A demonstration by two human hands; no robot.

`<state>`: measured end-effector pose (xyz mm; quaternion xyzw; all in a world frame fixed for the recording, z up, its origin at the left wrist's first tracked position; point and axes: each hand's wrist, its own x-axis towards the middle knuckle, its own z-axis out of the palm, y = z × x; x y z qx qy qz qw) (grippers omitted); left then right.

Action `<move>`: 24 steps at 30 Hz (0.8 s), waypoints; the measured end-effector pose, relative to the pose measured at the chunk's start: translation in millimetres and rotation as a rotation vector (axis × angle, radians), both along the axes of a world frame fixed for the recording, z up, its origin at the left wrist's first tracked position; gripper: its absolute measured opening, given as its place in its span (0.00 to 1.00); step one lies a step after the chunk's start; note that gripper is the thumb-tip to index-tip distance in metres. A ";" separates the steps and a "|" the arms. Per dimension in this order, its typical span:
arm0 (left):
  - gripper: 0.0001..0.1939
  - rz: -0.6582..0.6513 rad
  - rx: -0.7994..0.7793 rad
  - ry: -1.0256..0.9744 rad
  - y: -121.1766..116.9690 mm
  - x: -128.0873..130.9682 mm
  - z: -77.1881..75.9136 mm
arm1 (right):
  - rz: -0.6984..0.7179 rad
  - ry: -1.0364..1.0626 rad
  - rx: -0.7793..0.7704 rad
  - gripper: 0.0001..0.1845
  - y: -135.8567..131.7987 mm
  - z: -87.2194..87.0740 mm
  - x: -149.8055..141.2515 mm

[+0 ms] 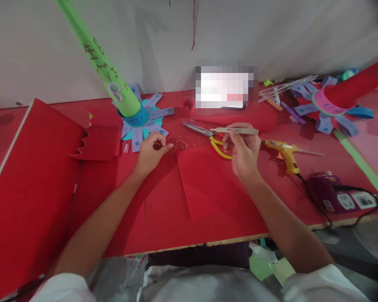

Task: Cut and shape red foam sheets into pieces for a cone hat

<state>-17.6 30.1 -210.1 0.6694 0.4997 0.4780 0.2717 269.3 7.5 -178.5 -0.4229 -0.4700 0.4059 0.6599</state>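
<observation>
Smooth plastic pen (221, 130), matt paper (204, 184)

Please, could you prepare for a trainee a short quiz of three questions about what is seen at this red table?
1. Which hand holds the beige pen?
2. True or false: the yellow glue gun lies to the right of the scissors.
3. What colour is the tall tube nearer to the left hand?
A. Red
B. Green
C. Purple

Key:
1. The right hand.
2. True.
3. B.
</observation>
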 end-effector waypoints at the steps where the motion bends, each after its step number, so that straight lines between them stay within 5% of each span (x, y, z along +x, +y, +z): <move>1: 0.20 0.000 -0.006 -0.007 -0.4 0.2 0.4 | -0.004 0.005 -0.007 0.16 0.6 0.0 0.8; 24: 0.21 0.002 -0.077 -0.117 -2.2 1.9 0.5 | 0.003 0.023 -0.035 0.18 2.5 3.3 4.0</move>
